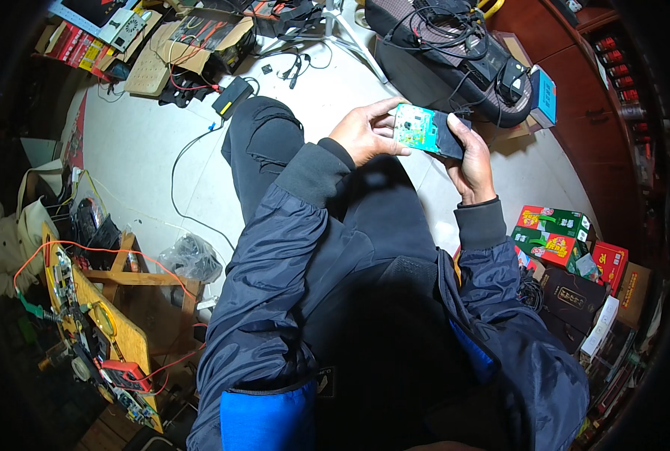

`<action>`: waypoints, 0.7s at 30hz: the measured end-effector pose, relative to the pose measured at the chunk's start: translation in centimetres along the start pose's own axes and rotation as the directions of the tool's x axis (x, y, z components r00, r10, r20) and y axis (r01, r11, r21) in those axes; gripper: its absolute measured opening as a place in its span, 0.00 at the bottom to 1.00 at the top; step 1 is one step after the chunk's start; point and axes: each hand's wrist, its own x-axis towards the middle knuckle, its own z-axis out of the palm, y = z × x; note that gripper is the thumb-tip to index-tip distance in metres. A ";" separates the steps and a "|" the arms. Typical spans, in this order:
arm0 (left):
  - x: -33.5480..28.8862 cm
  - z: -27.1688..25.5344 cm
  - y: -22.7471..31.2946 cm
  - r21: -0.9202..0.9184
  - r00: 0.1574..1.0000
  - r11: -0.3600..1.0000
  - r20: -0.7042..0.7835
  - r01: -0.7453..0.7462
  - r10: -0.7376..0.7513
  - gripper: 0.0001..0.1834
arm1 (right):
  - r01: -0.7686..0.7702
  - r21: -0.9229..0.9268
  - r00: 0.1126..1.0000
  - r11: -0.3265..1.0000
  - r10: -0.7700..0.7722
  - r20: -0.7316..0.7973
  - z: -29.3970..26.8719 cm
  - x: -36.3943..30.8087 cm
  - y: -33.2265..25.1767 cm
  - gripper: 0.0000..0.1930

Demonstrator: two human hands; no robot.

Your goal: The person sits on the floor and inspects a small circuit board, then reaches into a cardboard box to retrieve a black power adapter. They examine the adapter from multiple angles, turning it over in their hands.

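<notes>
One jacket (267, 274), two hands (360, 134), one green circuit board (416, 128)

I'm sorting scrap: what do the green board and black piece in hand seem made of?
Green board: probably lacquered resin laminate, judging by its flat, bright face with pale speckled patterning. Black piece: perhaps matte plastic; its dull, dark surface leaves that open.

- We are holding a rectangular green circuit board (414, 126), populated face showing, in our left hand (363, 134).
- Our right hand (470, 164) is gripping a flat black part (441, 132) adjoining its right end.
</notes>
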 end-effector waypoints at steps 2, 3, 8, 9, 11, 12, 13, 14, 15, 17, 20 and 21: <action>0.0 0.0 0.0 -0.002 1.000 1.000 0.001 0.013 -0.013 0.52 | 0.002 -0.003 1.000 1.000 -0.002 0.003 0.0 0.0 0.1 0.18; -0.1 0.0 0.1 0.003 1.000 1.000 0.000 0.023 -0.023 0.53 | 0.007 -0.004 1.000 1.000 -0.007 0.004 0.0 0.0 0.1 0.18; -0.1 0.0 0.2 0.039 1.000 0.999 -0.024 0.021 -0.020 0.53 | 0.025 -0.023 1.000 0.999 -0.025 0.005 0.0 0.1 0.3 0.18; -0.2 -0.1 0.1 0.050 0.999 0.998 -0.033 0.024 -0.023 0.53 | 0.022 -0.025 1.000 0.999 -0.022 0.010 0.1 0.1 0.3 0.18; -0.3 -0.3 0.1 0.038 0.998 0.999 -0.050 0.027 -0.025 0.53 | 0.018 -0.007 0.999 1.000 -0.018 0.031 0.5 0.2 0.2 0.19; -0.3 -0.4 0.1 0.016 0.998 1.000 -0.056 0.024 -0.023 0.53 | 0.018 0.012 0.999 1.000 -0.019 0.047 0.6 0.1 0.1 0.20; -0.3 -0.6 0.1 -0.009 0.998 1.000 -0.056 0.008 -0.009 0.53 | 0.019 0.031 0.998 0.999 -0.021 0.061 0.8 0.1 0.0 0.20; -0.4 -0.7 0.1 -0.077 0.995 0.997 -0.094 0.019 -0.026 0.50 | 0.002 0.071 0.990 0.997 -0.012 0.142 0.9 0.1 -0.2 0.26; -0.5 -0.9 0.1 -0.119 0.991 0.993 -0.135 -0.002 -0.015 0.49 | 0.030 0.022 0.984 0.999 -0.034 0.175 1.0 0.1 -0.3 0.29; -0.6 -1.5 0.2 -0.193 0.977 0.980 -0.215 -0.047 0.005 0.46 | 0.092 -0.021 0.955 0.996 -0.082 0.283 1.2 0.2 -0.7 0.35; -1.4 -2.6 0.5 -0.257 0.976 0.965 -0.220 -0.060 0.003 0.37 | 0.230 -0.142 0.921 0.963 -0.169 0.350 1.8 1.3 -0.8 0.46; -1.7 -2.9 0.6 -0.298 0.974 0.953 -0.225 -0.057 -0.012 0.36 | 0.251 -0.190 0.920 0.949 -0.173 0.352 2.0 1.8 -0.7 0.46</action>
